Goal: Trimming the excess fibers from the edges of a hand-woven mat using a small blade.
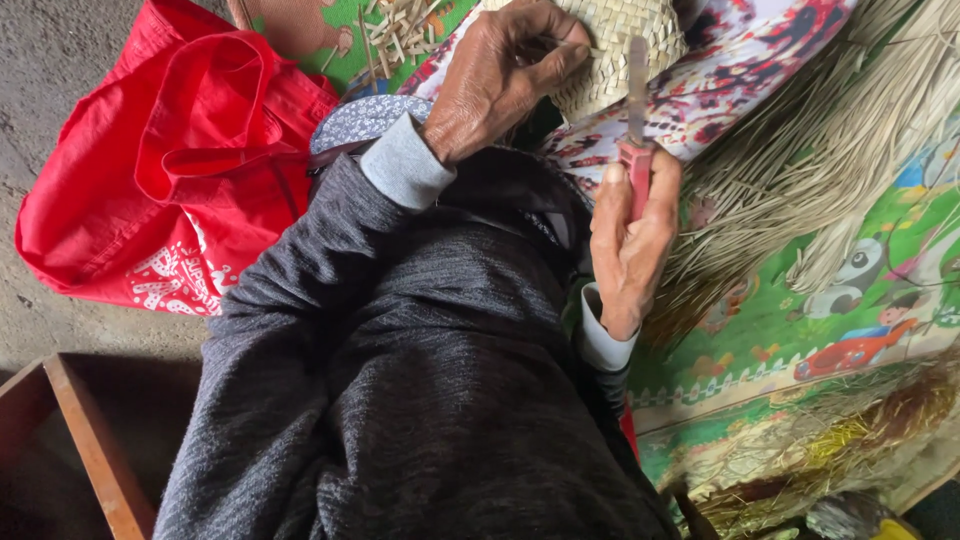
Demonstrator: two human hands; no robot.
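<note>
My left hand (500,80) pinches a thin straw strip against a pale woven straw piece (615,45) at the top of the view. My right hand (632,235) is closed around the red handle of a small knife (637,110). Its blade points up toward the woven piece and stops just to the right of my left fingertips. Both arms wear dark grey sleeves with light grey cuffs. The woven piece rests on a red, white and dark patterned cloth (745,70).
A red cloth bag (170,170) lies at the left on the concrete floor. Long loose straw strips (810,170) fan over a colourful cartoon mat (850,300) at the right. Short straw offcuts (400,30) lie at the top. A wooden box (90,450) sits bottom left.
</note>
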